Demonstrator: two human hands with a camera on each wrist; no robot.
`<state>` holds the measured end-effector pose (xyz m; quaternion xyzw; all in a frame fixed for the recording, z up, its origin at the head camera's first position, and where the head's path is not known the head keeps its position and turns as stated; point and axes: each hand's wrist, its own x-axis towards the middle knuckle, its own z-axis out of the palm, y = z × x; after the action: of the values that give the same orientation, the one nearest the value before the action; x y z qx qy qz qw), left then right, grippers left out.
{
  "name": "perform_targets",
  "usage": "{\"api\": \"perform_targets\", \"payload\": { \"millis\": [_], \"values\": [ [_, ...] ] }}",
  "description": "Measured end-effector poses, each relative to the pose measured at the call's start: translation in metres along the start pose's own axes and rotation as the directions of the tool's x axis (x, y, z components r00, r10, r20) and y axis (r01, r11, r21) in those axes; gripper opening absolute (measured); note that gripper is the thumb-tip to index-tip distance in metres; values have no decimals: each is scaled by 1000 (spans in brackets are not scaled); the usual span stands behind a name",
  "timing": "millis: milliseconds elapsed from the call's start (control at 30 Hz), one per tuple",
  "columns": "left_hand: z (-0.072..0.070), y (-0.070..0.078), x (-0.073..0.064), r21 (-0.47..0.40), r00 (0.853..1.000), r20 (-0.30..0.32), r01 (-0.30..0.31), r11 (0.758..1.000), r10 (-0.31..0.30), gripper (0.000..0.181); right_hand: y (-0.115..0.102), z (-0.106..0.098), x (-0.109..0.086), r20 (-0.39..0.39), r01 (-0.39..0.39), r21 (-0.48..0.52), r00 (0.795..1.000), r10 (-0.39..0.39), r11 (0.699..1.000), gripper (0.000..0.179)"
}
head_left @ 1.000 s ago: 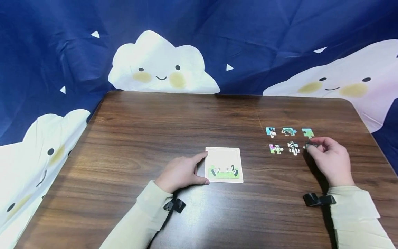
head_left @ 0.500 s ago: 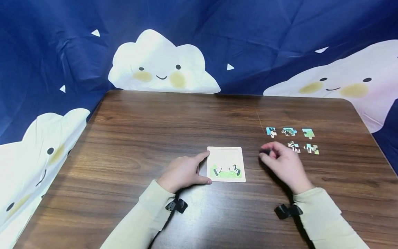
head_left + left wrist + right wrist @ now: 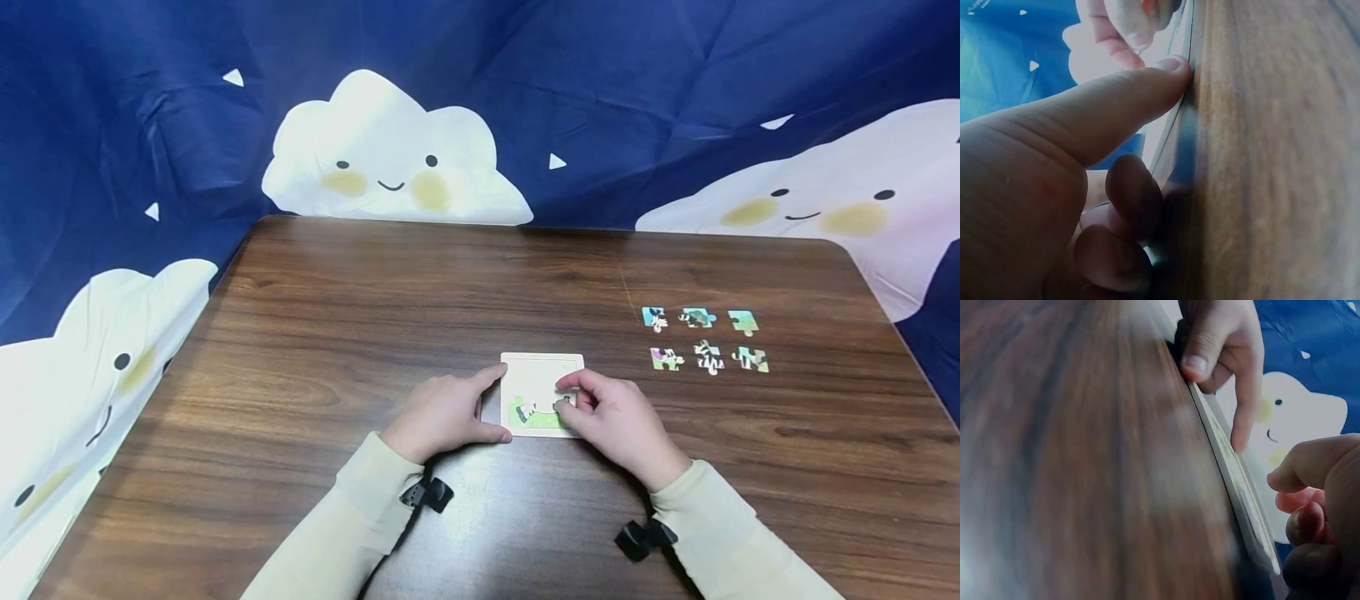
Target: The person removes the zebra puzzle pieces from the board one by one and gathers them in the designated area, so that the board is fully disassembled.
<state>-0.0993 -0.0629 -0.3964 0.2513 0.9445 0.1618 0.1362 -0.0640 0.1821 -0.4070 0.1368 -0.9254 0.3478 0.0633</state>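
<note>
A square puzzle board [image 3: 531, 379], white with a green strip and black-and-white hooves along its bottom, lies flat on the table. My left hand [image 3: 438, 414] holds its left side, index fingertip at the far corner and thumb at the near one. Over the board's right part, my right hand [image 3: 621, 423] has thumb and index finger curled toward each other, pinching a small puzzle piece that is mostly hidden by the fingers. In the right wrist view, the board [image 3: 1238, 487] appears edge-on beside my right thumb [image 3: 1288, 474].
Several loose puzzle pieces lie in two rows at the right, among them a green one [image 3: 742, 322] and a black-and-white one [image 3: 708, 357]. The brown wooden table [image 3: 360, 317] ends at the back against a blue cloth [image 3: 592, 100] with printed clouds.
My right hand has moved left from the rows of pieces to above the board, a small dark piece between its fingers on the way. My left hand stays on the board.
</note>
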Motion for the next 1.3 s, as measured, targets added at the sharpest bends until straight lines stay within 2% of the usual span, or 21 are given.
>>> {"api": "perform_targets", "payload": {
  "millis": [300, 433, 833, 1167, 1300],
  "values": [
    [-1, -1, -1, -10, 1000, -6, 1, 1000, -1, 92, -22, 15, 6, 141, 72, -43, 988, -66, 996, 17],
    [0, 0, -1, -16, 1000, -10, -7, 1000, 7, 91, -25, 19, 6, 167, 68, -96, 985, -51, 993, 21],
    [-1, 0, -2, -35, 1000, -20, -15, 999, 14, 91, -26, 20, 7, 153, 20, -73, 988, -9, 997, 21],
    [-1, -1, -1, -32, 1000, -21, -19, 999, 18, 91, -24, 18, 5, 98, 81, -61, 992, -75, 995, 16],
    [0, -1, -2, -33, 999, -25, -22, 999, 21, 91, -24, 18, 6, 90, 82, -60, 993, -76, 995, 16]
  ]
}}
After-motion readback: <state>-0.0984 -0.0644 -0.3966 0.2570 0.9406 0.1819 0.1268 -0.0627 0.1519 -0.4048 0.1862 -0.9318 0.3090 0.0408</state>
